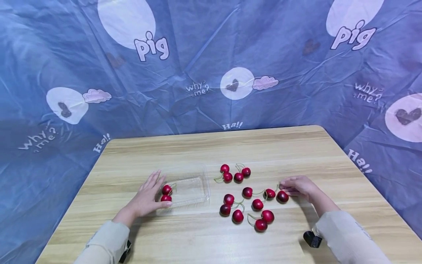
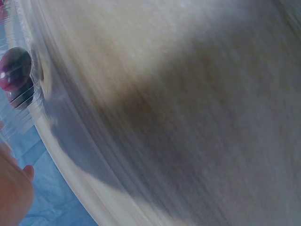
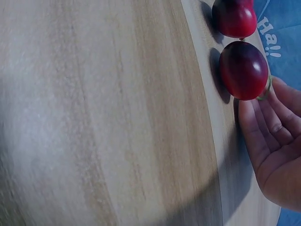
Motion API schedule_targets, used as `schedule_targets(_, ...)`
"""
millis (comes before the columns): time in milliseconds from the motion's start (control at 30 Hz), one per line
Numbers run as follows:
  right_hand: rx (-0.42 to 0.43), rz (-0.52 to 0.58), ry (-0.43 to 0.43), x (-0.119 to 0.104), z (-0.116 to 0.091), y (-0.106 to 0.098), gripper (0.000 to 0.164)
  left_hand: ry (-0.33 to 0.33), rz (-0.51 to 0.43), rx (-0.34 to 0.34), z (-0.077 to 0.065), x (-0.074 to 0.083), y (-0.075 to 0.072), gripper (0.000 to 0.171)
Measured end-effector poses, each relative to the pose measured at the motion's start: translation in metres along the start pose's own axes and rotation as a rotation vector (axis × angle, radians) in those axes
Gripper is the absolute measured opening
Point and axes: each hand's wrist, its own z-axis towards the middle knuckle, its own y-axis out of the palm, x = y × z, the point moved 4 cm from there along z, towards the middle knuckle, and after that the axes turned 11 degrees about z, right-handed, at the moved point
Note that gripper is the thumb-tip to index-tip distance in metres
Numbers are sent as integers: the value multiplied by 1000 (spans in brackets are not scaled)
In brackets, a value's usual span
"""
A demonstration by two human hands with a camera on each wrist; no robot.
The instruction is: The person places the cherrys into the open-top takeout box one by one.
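Observation:
A clear plastic box [image 1: 188,201] lies left of the middle of the table, with two cherries [image 1: 166,190] at its left end. My left hand [image 1: 146,196] rests around that end, its fingers fairly straight and its thumb along the near edge. Part of that hand and the two dark red cherries [image 2: 15,70] show at the left of the left wrist view. My right hand [image 1: 298,186] reaches in from the right to a dark cherry [image 1: 282,197], fingers extended. In the right wrist view the fingertips lie beside this cherry [image 3: 243,70] and its green stem.
Several more stemmed cherries [image 1: 237,216] lie scattered between the box and my right hand, some in pairs. The light wooden table [image 1: 184,242] ends at a blue printed cloth [image 1: 197,110] behind. A black device [image 1: 312,239] sits at my right wrist.

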Motion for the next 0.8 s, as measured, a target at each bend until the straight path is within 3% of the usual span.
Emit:
schedule_targets(267, -34, 7, -4, -1, 1, 3, 12, 6, 5, 20, -1, 0, 0, 95)
schedule_targets(800, -128, 146, -55, -1, -3, 1, 11, 11, 15, 22, 0, 0, 0, 96)
